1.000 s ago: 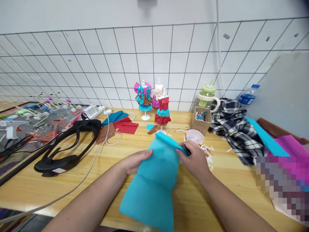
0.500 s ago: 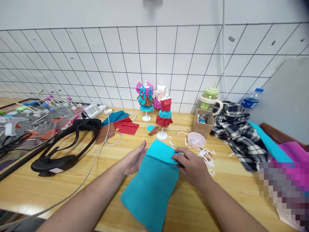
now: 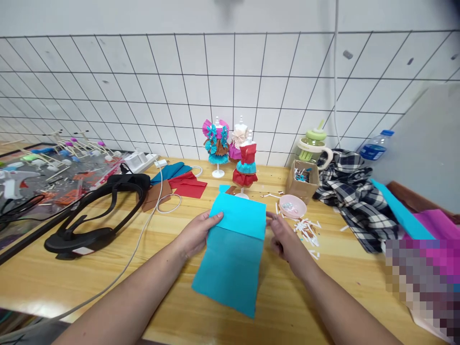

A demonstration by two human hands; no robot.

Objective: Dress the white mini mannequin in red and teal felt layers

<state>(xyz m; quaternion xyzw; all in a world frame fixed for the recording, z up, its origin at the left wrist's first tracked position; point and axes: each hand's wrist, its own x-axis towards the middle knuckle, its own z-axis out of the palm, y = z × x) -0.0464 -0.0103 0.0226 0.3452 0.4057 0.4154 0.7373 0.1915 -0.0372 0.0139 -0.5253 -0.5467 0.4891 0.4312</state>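
Blue and thin, the sheet [image 3: 235, 256] is over the bench [image 3: 359, 270]. My left hand [image 3: 197, 235] pinches its side, thumb on top, likely so the folded end stays flat. My right hand [image 3: 286, 238] is by the other side; I can't tell if that grip holds anything.

The sheet [image 3: 232, 273] is located between the hands [image 3: 196, 235], over the front centre of the surface [image 3: 165, 311]. The dress forms [image 3: 247, 158] stand behind the sheet, before the wall [image 3: 161, 105]. Left of the sheet: the headset [image 3: 96, 238], with the glue gun [image 3: 14, 181] further left. The cut pieces [image 3: 192, 189] lie between headset and dress forms. Right of the dress forms: the carton [image 3: 304, 188], with the cup [image 3: 316, 149] behind it. The dish [image 3: 293, 207] sits before the carton; scraps [image 3: 307, 232] lie before the dish. The cloth [image 3: 345, 187] lies right of the carton.
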